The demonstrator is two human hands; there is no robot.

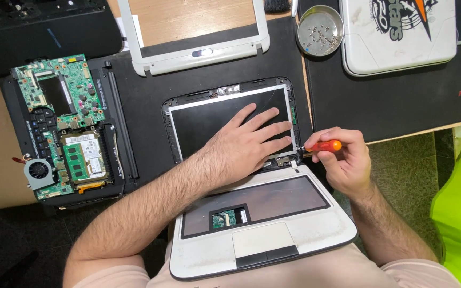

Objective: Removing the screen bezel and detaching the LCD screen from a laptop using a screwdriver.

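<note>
A small white laptop lies opened flat in front of me, its keyboard removed and its screen bezel off. My left hand presses flat on the dark screen panel, fingers spread. My right hand grips a small screwdriver with an orange handle; its tip points left at the lower right corner of the screen, by the hinge.
A white screen bezel lies behind the laptop. A round metal dish holds several screws. Another opened laptop with a green circuit board and fan sits left. A closed white laptop rests at back right on a black mat.
</note>
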